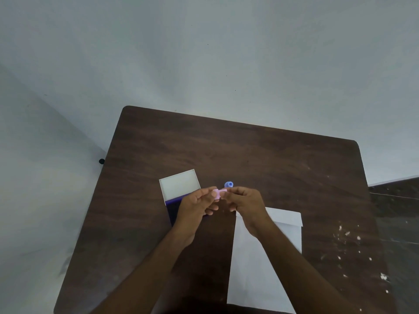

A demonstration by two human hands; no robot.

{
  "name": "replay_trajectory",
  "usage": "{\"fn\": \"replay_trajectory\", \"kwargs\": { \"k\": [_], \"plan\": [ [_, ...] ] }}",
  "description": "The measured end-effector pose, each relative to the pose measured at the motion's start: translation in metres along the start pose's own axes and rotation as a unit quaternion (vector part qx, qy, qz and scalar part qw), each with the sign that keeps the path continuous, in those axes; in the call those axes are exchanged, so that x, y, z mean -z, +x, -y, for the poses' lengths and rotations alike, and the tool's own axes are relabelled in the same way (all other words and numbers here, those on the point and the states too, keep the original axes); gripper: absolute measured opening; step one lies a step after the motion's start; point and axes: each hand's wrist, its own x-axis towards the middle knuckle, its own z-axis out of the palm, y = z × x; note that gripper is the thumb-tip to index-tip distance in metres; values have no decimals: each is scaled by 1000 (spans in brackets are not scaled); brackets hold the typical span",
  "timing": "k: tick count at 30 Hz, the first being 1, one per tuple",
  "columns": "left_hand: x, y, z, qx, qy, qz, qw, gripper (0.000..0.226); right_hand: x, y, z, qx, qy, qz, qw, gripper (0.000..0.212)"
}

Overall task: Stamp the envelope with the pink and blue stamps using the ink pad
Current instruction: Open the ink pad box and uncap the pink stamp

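Both hands (217, 202) apparently pinch pink stamp (218, 193).

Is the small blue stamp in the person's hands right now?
No, the small blue plastic stamp stands on the dark wooden table; both hands hold the pink one.

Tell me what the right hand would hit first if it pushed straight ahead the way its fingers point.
Probably the small pink stamp that the right hand and left hand already pinch between them; past it, the left hand's fingers. The blue stamp stands farther back, likely off that line.

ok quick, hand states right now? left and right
Left hand: closed on the pink stamp.
Right hand: fingertips closed on the same pink stamp.
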Motion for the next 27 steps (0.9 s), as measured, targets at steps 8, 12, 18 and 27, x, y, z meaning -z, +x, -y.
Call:
{"fn": "replay_trajectory", "kwargs": {
  "k": [8,12,18,27],
  "plan": [
    [2,-3,-3,-43,49,8,998,29,3,-5,0,0,64,41,997,17],
    [1,-4,0,-27,53,4,998,28,3,-7,-3,-12,62,32,998,21],
    [4,-5,0,-14,34,16,999,25,-1,-12,-3,-27,79,13,996,22],
    [16,-12,-1,-8,-22,48,999,24,-3,-25,1,-67,170,11,983,19]
  ]
}}
